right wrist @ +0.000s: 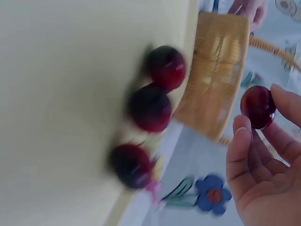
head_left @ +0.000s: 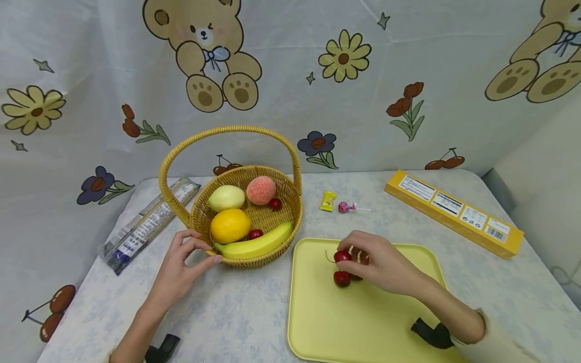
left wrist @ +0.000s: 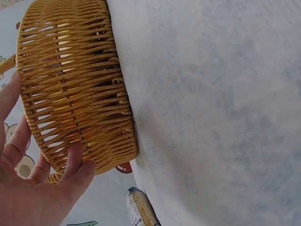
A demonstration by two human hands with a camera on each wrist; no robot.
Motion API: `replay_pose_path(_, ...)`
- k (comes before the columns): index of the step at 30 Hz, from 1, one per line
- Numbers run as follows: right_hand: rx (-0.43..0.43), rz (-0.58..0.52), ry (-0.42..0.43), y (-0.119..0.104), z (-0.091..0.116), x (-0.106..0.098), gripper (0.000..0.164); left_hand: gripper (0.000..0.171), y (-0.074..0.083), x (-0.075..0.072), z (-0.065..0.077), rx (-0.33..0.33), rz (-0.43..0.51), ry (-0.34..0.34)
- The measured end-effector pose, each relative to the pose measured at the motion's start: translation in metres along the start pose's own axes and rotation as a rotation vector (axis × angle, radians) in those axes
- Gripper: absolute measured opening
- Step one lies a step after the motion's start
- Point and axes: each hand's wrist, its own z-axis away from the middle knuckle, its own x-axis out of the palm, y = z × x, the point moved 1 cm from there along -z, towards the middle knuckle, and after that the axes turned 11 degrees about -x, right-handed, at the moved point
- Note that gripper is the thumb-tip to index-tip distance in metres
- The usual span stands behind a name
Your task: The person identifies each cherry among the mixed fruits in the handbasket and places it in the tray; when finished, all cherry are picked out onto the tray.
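My right hand [head_left: 383, 262] pinches a dark red cherry [right wrist: 257, 106] between thumb and fingertips, above the yellow tray [head_left: 345, 322]. Its thin stem points left in the head view. Three more cherries lie on the tray below; one cherry [head_left: 342, 279] shows plainly, the others are partly behind my fingers. My left hand [head_left: 179, 269] holds the near left rim of the wicker basket [left wrist: 75, 89], fingertips against its woven side. In the basket are a banana [head_left: 256, 244], a yellow lemon [head_left: 230, 226], a pale green fruit [head_left: 227, 198], a pink peach [head_left: 260, 190] and two cherries.
Behind the tray lie a yellow wrapped candy [head_left: 328, 200] and a pink lollipop [head_left: 346, 207]. A long yellow-orange box [head_left: 454, 214] rests at the right, a silver printed packet [head_left: 147, 229] left of the basket. The tall basket handle [head_left: 229, 129] arches upright before a patterned cloth.
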Motion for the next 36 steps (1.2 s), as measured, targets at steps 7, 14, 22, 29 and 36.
replay_pose_path(7,0.120,-0.042,0.004,0.019,0.050,-0.021,0.017,0.018,0.000,0.000,0.000,0.011,-0.024,0.013)
replay_pose_path(14,0.220,-0.101,-0.091,0.032,0.070,-0.026,0.022,0.018,0.000,0.000,0.000,0.003,-0.013,0.005)
replay_pose_path(22,0.257,-0.106,-0.182,0.037,0.072,-0.020,0.025,0.018,0.000,0.000,0.000,-0.006,-0.006,0.000)
replay_pose_path(29,0.233,-0.019,-0.200,0.038,0.075,-0.018,0.027,0.018,0.001,0.001,0.000,-0.002,0.000,-0.002)
replay_pose_path(36,0.248,0.005,-0.160,0.030,0.073,-0.026,0.024,0.018,0.002,0.000,0.000,-0.002,0.003,-0.004)
